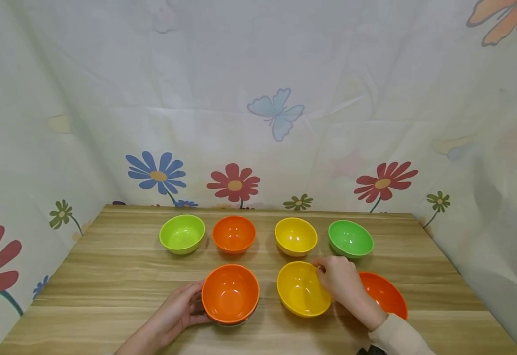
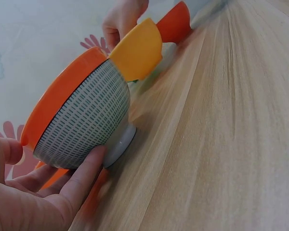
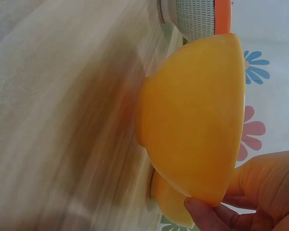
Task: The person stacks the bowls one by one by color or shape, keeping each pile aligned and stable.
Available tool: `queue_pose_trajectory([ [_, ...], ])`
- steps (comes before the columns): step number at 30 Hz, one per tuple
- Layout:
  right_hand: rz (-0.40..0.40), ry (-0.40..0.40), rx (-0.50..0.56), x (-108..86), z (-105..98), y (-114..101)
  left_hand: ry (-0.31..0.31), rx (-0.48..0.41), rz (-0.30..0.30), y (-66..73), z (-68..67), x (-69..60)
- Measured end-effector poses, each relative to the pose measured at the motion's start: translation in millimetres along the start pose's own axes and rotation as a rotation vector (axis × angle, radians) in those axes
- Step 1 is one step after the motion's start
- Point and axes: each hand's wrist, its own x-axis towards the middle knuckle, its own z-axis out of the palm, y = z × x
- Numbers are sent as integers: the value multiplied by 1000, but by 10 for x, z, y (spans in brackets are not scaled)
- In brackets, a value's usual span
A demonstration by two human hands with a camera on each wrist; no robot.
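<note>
Right hand (image 1: 342, 278): thumb and fingers pinch the rim of the near yellow bowl (image 1: 300, 291) on its right side, presumably to keep the interior unobstructed; whether its base touches the table cannot be told. Left hand (image 1: 174, 313): thumb at the rim of the orange bowl (image 1: 230, 293), fingers against the patterned bowl (image 2: 84, 115) under it, apparently nested; the low side hold likely steadies both.

Right of the pinch, partly behind the forearm, is an orange-red bowl (image 1: 384, 296). Beyond the grips, left to right: lime-green bowl (image 1: 182, 234), far orange bowl (image 1: 234, 234), far yellow bowl (image 1: 295, 236), green bowl (image 1: 350, 239), spaced apart, mouths up.

Coloured bowls: smooth, glossy, round, plastic-looking. Patterned bowl: pale wall with green dashes, shiny white foot ring. Underneath: wood-grain tabletop (image 1: 107, 276). Farthest out: creased, flower-printed backdrop (image 1: 187, 98).
</note>
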Motion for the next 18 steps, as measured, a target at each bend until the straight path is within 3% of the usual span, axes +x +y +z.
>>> queue_pose_trajectory([
  [18, -45, -4, -29, 244, -69, -166, 4, 3, -14, 13, 2, -2],
])
